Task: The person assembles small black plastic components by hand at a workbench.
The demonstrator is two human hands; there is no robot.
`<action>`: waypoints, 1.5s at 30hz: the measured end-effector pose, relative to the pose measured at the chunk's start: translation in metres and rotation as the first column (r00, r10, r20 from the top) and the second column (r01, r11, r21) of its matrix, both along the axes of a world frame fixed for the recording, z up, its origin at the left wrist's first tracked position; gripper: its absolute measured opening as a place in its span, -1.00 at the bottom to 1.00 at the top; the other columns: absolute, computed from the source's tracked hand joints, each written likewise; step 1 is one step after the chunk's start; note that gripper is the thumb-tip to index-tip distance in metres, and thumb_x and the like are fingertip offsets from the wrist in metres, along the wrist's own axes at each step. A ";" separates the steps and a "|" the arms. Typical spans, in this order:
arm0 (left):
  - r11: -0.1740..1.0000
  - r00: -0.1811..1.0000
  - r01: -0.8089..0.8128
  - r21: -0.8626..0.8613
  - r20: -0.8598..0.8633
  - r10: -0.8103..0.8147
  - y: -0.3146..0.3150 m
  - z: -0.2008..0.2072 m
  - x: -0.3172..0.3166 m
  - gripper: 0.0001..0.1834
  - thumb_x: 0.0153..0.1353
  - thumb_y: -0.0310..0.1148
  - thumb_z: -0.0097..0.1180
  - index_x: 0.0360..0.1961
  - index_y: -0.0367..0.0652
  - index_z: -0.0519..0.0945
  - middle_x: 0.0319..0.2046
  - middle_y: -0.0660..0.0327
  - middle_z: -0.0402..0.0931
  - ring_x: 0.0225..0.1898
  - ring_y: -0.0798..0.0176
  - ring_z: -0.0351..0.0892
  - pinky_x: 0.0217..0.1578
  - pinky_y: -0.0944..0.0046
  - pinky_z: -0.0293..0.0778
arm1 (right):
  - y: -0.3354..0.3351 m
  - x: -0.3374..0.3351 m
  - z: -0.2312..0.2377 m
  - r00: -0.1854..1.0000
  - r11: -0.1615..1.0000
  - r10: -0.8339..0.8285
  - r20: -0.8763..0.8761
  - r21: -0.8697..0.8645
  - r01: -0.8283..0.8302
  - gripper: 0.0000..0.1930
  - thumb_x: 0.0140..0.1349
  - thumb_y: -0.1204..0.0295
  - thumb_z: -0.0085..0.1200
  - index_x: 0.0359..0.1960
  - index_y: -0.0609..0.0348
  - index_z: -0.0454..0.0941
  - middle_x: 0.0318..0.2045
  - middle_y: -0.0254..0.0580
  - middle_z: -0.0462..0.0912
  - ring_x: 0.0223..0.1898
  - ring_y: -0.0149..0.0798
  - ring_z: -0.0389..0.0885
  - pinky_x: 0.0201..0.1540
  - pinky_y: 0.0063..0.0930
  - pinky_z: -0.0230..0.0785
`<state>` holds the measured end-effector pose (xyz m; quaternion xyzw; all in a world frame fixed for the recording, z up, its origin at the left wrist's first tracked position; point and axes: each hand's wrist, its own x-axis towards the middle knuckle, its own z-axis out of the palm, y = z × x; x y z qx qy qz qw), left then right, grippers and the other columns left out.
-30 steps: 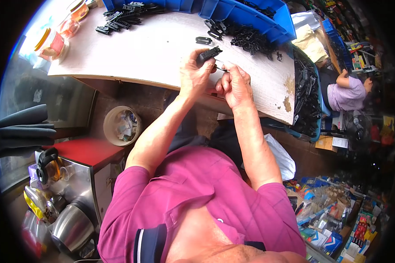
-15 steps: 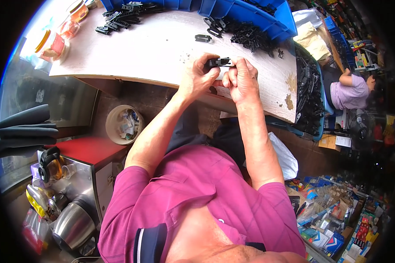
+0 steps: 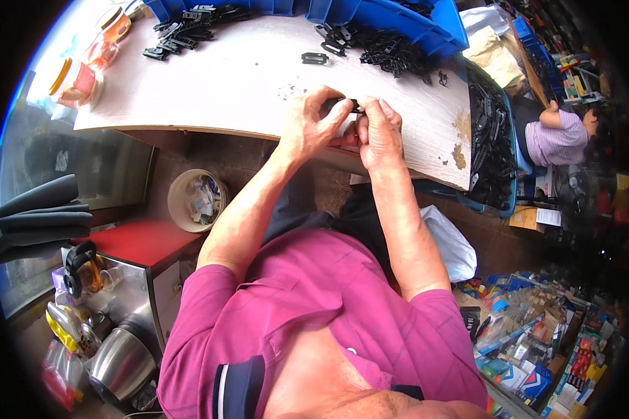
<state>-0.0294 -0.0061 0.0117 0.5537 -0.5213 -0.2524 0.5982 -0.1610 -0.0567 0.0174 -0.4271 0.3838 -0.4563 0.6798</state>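
Note:
My left hand [image 3: 310, 128] and my right hand [image 3: 382, 134] meet over the near edge of the pale table. Between their fingertips they pinch a small black plastic part [image 3: 356, 106], mostly hidden by the thumbs and fingers. A similar long black part [image 3: 314, 59] with a slot lies alone on the table beyond my left hand. Farther off to the right spreads a heap of small black pieces [image 3: 391, 56], and a group of longer black parts [image 3: 187, 31] is at the far left.
Blue bins [image 3: 377, 22] line the table's far side. Jars [image 3: 75, 82] stand at its left end. A blue crate of black parts [image 3: 493, 150] adjoins the right edge. Below are a scrap bucket [image 3: 197, 200] and a red-topped cabinet [image 3: 143, 241]. Another person [image 3: 555, 138] is at right.
My thumbs and fingers have closed farther over the black plastic part, which now shows much less. Its pale slotted side is out of sight. The view has shifted slightly.

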 end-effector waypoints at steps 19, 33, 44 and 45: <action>0.948 0.807 0.274 0.163 -0.575 -0.135 -0.018 0.005 -0.041 -0.69 0.23 -0.21 0.19 -0.16 -0.24 0.56 -0.45 0.27 0.54 -0.50 0.45 0.46 -0.48 0.40 0.44 | 0.001 -0.041 0.001 0.983 0.983 -0.183 -0.019 -0.028 0.182 -0.70 0.25 0.18 0.08 -0.55 0.08 0.53 -0.75 -0.42 0.36 -0.82 -0.47 0.28 -0.80 -0.57 0.18; 0.961 0.650 -0.275 0.026 0.742 0.166 -0.131 -0.007 -0.014 -0.78 0.12 -0.23 0.15 -0.27 -0.08 0.64 -0.44 0.04 0.64 -0.38 -0.05 0.65 -0.30 0.05 0.54 | -0.094 -0.183 0.056 0.684 0.668 -0.709 -0.171 0.145 0.730 -0.55 0.20 0.08 0.08 -0.23 0.29 0.36 -0.86 -0.22 0.17 -0.70 -0.14 0.37 -0.35 0.30 0.54; 0.970 0.885 -0.178 0.163 0.457 0.086 -0.118 -0.005 -0.008 -0.71 0.14 -0.19 0.11 -0.44 -0.20 0.68 -0.58 0.01 0.60 -0.51 0.01 0.64 -0.41 0.11 0.50 | -0.063 -0.110 0.022 0.923 0.936 -0.306 -0.232 0.104 0.336 -0.73 0.17 0.28 0.19 -0.30 0.21 0.46 -0.85 -0.36 0.28 -0.74 -0.31 0.48 -0.49 -0.06 0.63; 0.973 0.917 -0.120 0.195 0.398 0.034 -0.116 -0.003 -0.010 -0.69 0.14 -0.18 0.10 -0.43 -0.23 0.68 -0.58 -0.03 0.60 -0.49 -0.01 0.65 -0.38 0.11 0.52 | -0.062 -0.107 0.018 0.953 0.962 -0.238 -0.187 0.089 0.257 -0.77 0.18 0.32 0.19 -0.31 0.19 0.45 -0.85 -0.36 0.30 -0.75 -0.32 0.48 -0.51 -0.10 0.63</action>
